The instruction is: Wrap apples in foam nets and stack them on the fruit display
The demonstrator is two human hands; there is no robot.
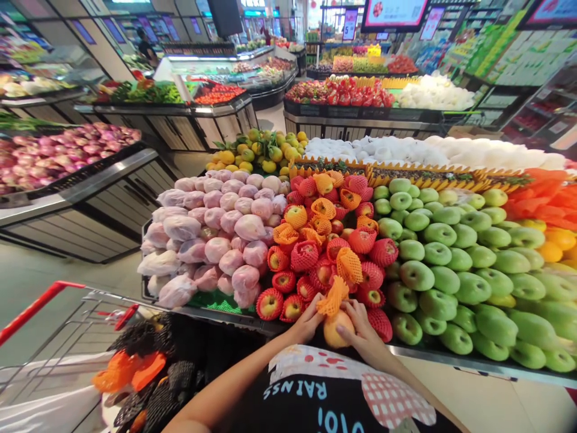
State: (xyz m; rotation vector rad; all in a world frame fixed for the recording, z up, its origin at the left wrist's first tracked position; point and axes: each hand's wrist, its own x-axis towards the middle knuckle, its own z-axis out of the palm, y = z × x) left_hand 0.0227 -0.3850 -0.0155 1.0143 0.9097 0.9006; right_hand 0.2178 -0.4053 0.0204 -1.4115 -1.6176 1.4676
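Close to my body, at the front edge of the display, my right hand (359, 328) is closed round a yellowish apple (334, 334), its thumb across the fruit. An orange foam net (334, 294) stands bunched up over the top of the apple. My left hand (310, 320) is closed at the left side of the net, its fingertips partly hidden. Just beyond both hands lies a heap of red apples (270, 304), many in red or orange foam nets. An orange net (349, 264) rests on the heap right behind my hands.
Pink bagged fruits (216, 249) fill the left of the display, green apples (455, 255) the right. A shopping cart (67, 285) with a red handle stands at lower left, with black and orange netting in it. An onion stand (67, 153) is farther left.
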